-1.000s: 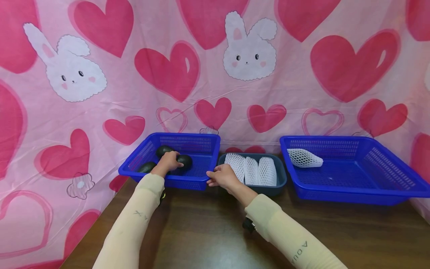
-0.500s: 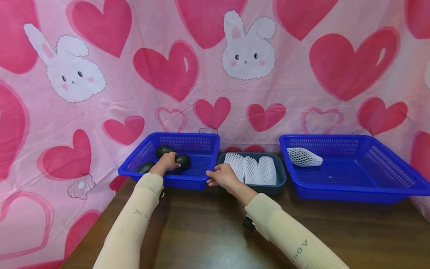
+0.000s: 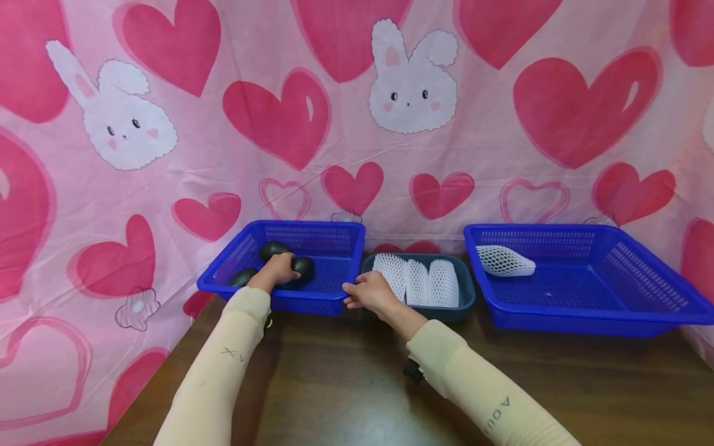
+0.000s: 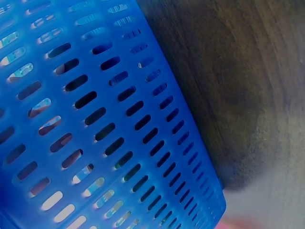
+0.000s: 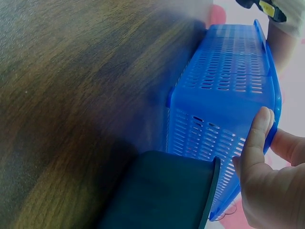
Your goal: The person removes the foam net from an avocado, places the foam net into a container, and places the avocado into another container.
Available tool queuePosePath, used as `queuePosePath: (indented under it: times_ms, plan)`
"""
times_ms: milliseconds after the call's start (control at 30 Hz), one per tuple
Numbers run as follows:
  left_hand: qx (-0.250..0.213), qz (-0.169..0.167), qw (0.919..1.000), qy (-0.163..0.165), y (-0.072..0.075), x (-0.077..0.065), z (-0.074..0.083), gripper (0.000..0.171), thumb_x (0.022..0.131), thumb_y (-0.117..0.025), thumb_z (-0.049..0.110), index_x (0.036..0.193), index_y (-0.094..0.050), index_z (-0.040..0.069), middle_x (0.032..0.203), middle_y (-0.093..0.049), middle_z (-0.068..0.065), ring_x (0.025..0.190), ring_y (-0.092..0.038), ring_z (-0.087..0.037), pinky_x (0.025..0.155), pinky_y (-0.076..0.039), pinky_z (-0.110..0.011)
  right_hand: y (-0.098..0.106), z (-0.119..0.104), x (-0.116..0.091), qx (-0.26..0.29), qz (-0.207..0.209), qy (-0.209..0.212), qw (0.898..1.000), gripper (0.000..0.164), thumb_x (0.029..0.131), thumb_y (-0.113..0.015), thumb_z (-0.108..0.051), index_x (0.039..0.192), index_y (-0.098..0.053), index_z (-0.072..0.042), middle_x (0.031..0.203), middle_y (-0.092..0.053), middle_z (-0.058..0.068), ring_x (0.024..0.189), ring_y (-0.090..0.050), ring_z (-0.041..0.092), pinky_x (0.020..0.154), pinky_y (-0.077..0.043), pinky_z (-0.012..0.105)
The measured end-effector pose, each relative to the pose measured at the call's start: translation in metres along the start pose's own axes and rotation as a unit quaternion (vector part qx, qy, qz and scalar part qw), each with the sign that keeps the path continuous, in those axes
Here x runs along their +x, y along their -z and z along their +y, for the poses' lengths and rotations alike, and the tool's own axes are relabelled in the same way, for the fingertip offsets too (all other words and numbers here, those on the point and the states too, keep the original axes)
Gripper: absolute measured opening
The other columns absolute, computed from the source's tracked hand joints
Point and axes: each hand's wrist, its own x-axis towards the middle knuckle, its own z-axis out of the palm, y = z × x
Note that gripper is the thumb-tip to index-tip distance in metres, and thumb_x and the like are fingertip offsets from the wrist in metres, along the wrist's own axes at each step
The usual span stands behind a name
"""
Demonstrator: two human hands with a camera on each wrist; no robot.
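My left hand (image 3: 279, 268) reaches into the left blue basket (image 3: 334, 303), its fingers and thumb around the near side of a dark green avocado (image 3: 303, 267). Two more dark avocados lie by that hand, one behind it (image 3: 273, 250) and one to its left (image 3: 243, 277). In the left wrist view the slotted basket wall (image 4: 138, 119) hides most of this hand's work. My right hand (image 3: 370, 291) pinches the rim at the basket's front right corner; the right wrist view shows thumb and fingers on either side of the rim (image 5: 275, 102).
A dark teal bin (image 3: 467, 301) beside the right hand holds several white foam net sleeves (image 3: 443, 284). Further right, another blue basket (image 3: 569, 314) contains one netted piece (image 3: 504, 261). All stand on a brown wooden table (image 3: 334, 378) against a pink heart-patterned cloth (image 3: 312, 37).
The avocado at the left hand has shifted slightly left, closer into the fingers. My right hand stays at the basket's corner.
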Motion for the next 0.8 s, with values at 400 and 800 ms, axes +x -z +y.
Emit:
queuePosePath:
  times_ms: [400,800]
  plan:
    - [-0.023,-0.005,0.9997,0.005,0.0023,-0.0021,-0.0012,0.064,0.087,-0.071,0.017,0.134,-0.044,-0.017,0.132,-0.049,-0.034,0.126,-0.044,-0.046,0.105,-0.034,-0.05,-0.0003,-0.0002,-0.0002,-0.002,0.001,-0.007,1.0,0.026,0.095,-0.062,-0.004,0.11,-0.056,0.017,0.079,-0.067,0.017,0.059,-0.063,0.014,0.06,-0.057,0.029]
    - [-0.036,0.0,0.9993,0.006,0.0041,-0.0048,0.001,0.065,0.088,-0.07,0.02,0.135,-0.043,-0.016,0.133,-0.048,-0.034,0.127,-0.042,-0.047,0.106,-0.033,-0.051,-0.0011,-0.001,-0.0011,-0.009,0.004,-0.003,1.0,0.025,0.095,-0.062,-0.004,0.108,-0.057,0.016,0.078,-0.067,0.016,0.058,-0.063,0.013,0.06,-0.057,0.029]
